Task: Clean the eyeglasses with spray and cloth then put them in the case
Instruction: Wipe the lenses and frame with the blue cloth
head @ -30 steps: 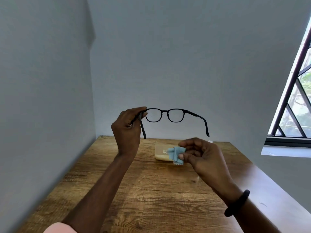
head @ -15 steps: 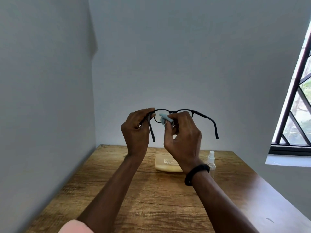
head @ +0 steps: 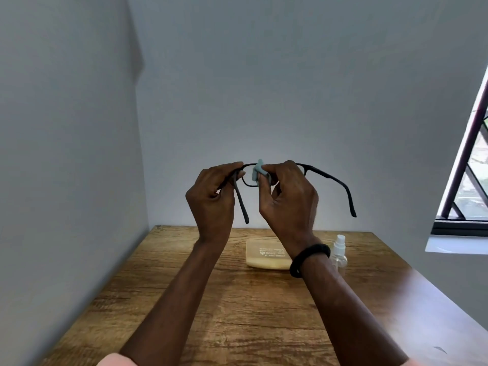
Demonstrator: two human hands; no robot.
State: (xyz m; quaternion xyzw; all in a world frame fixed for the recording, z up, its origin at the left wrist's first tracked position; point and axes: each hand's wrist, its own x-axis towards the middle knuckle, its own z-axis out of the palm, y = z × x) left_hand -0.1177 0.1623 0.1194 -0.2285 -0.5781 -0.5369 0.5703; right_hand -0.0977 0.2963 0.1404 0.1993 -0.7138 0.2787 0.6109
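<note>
pinching black eyeglasses (head: 327, 176) at the hinge, left hand (head: 211, 199), right hand (head: 289, 199) pressing blue cloth (head: 256, 173) on lens

Right hand (head: 287, 196) is covering the right lens of the black-framed eyeglasses (head: 330, 178). Its wrist is hiding a corner of the pale yellow case (head: 264, 257) and part of the clear spray bottle (head: 339, 250). Case print is reading too small.

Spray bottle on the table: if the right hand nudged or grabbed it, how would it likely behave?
The spray bottle is small, clear and looks like thin plastic, so probably light. It stands upright with a narrow white nozzle above a wider body, so a sideways push high up might tip it. The body seems rounded, so once down it could roll on the wooden table.
</note>
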